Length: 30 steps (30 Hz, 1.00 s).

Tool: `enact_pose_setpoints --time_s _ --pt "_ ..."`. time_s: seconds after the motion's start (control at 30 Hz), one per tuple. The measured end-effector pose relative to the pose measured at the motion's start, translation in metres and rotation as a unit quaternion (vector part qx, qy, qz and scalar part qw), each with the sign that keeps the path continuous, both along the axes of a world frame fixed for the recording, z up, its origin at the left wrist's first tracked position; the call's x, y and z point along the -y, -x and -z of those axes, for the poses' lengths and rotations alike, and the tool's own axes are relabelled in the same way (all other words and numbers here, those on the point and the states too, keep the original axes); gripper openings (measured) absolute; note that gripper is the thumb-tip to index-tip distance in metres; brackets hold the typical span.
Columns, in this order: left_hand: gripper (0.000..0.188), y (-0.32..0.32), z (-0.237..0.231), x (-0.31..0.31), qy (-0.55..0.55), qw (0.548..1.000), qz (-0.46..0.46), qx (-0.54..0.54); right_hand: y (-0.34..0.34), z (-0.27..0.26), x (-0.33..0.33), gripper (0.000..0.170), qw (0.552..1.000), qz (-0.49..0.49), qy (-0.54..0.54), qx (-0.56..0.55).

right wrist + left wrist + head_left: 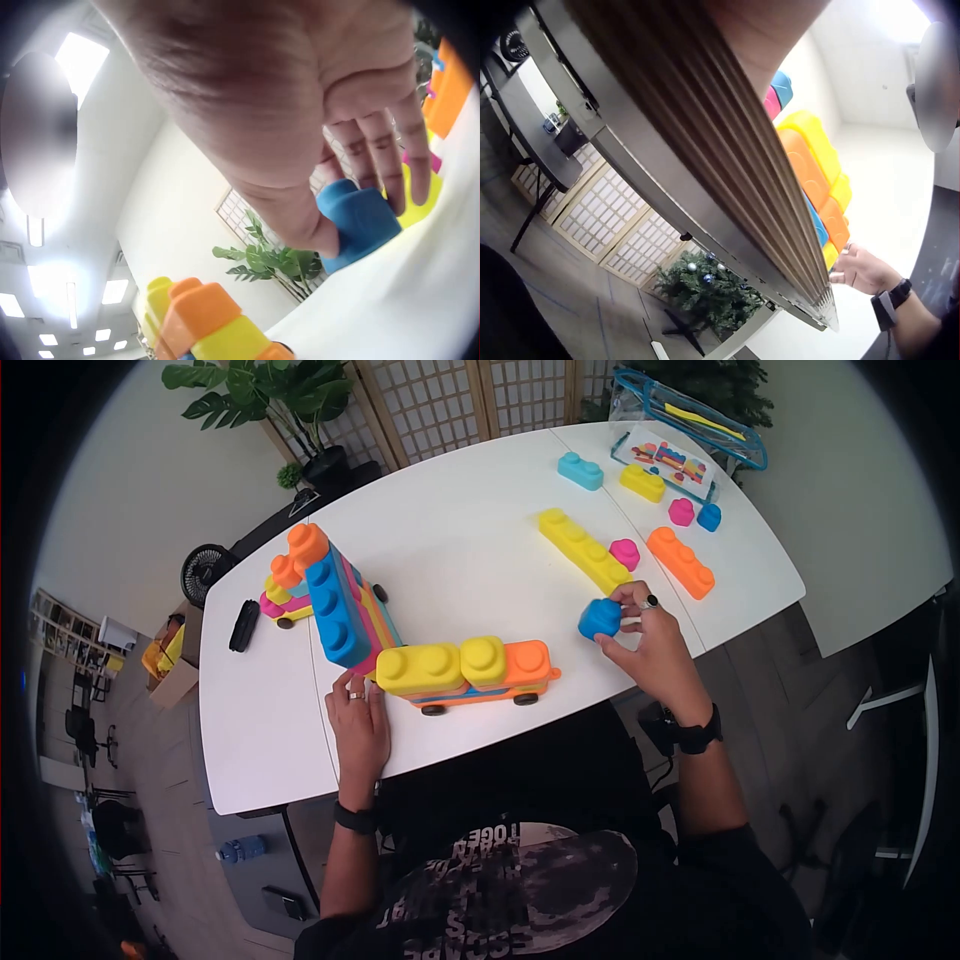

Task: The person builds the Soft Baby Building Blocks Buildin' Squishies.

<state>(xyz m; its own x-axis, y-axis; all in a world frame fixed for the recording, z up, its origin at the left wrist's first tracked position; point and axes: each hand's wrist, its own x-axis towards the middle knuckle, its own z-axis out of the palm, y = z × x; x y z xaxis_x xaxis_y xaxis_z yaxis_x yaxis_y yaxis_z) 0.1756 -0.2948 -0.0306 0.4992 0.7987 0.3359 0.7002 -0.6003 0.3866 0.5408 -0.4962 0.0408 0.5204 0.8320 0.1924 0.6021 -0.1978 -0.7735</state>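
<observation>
In the head view my right hand (655, 650) pinches a small blue toy block (599, 618) between thumb and fingers, low over the white table. The right wrist view shows the thumb on one side of this blue block (360, 225) and fingertips on the other. My left hand (358, 730) rests at the near table edge, its fingertips beside the base of a toy block train. That train has a tall car with a long blue block (335, 615) and a car topped by yellow blocks (420, 666) and an orange one (527, 659). The table edge hides the left fingers in the left wrist view.
Right of centre lie a long yellow block (585, 550), a pink block (624, 553) and a long orange block (681, 563). Farther back are a turquoise block (580, 471), a picture card (665, 460) and a clear bag (690, 420). A black case (243, 625) lies at left.
</observation>
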Motion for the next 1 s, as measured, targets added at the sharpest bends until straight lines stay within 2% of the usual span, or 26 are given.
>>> enact_pose_setpoints --time_s 0.13,0.23,0.57,0.77,0.87,0.97,1.0 --pt "0.032 0.002 0.001 0.001 -0.001 1.0 -0.003 -0.001 0.03 -0.031 -0.002 0.047 0.976 -0.172 -0.125 0.04" --pt "0.034 0.002 0.003 -0.001 -0.006 1.0 -0.002 0.004 0.044 -0.032 -0.007 0.047 0.969 -0.192 -0.133 0.083" --pt "0.034 0.001 0.001 -0.001 -0.012 1.0 -0.012 -0.008 0.056 -0.032 -0.012 0.047 0.968 -0.197 -0.129 0.091" --pt "0.034 0.002 0.006 -0.003 -0.02 1.0 -0.011 -0.002 0.053 -0.014 -0.012 0.044 0.967 -0.21 -0.124 0.066" --pt "0.034 0.001 0.004 -0.002 -0.02 1.0 -0.008 0.008 0.053 -0.015 -0.008 0.048 0.968 -0.214 -0.094 0.095" --pt "0.034 0.001 0.005 -0.002 -0.022 1.0 -0.015 -0.003 0.027 -0.032 -0.009 0.054 0.964 -0.211 -0.117 0.116" --pt "0.034 0.001 0.005 -0.004 -0.026 1.0 -0.012 0.002 0.006 -0.024 -0.013 0.055 0.976 -0.162 -0.113 0.089"
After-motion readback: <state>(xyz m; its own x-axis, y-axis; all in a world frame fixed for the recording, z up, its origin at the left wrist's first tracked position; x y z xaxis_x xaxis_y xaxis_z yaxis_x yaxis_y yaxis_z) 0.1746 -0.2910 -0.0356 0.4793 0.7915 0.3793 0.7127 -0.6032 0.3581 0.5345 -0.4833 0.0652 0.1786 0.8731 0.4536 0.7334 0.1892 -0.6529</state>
